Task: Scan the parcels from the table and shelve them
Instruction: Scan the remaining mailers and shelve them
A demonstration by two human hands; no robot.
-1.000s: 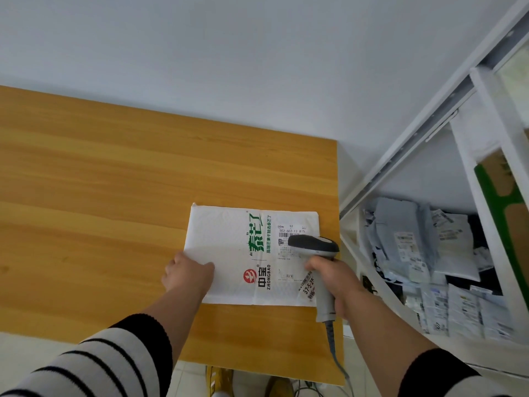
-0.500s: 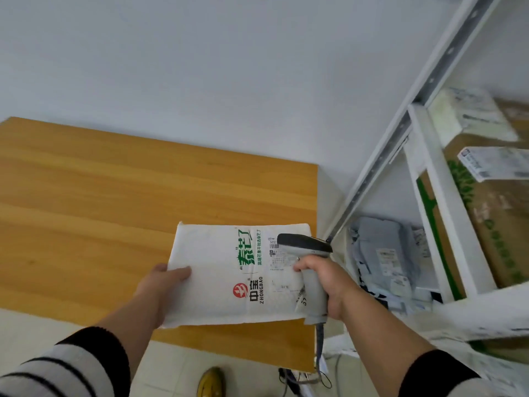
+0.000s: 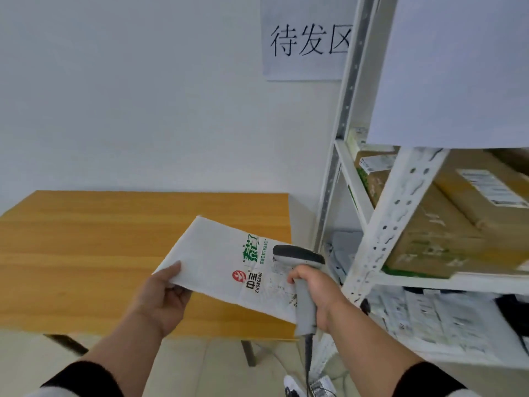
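Parcel (image 3: 226, 267): white mailer, pinched at its corner by left hand (image 3: 160, 296), lifted above table (image 3: 86, 239). Right hand (image 3: 315, 293) grips scanner (image 3: 300, 270). Advice: carry flat, slide onto shelf (image 3: 458, 279) label-up.

parcel (image 3: 226, 262): 1 | scanner (image 3: 300, 270): 1 | hands: 2 | table (image 3: 86, 239): 1 | sign (image 3: 306, 44): 1

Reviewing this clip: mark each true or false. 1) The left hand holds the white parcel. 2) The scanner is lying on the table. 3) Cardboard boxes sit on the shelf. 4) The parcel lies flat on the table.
1) True: the left hand grips the white parcel by its edge.
2) False: the right hand grips the scanner.
3) True: cardboard boxes sit on the shelf.
4) False: it is held lifted and tilted above the table.
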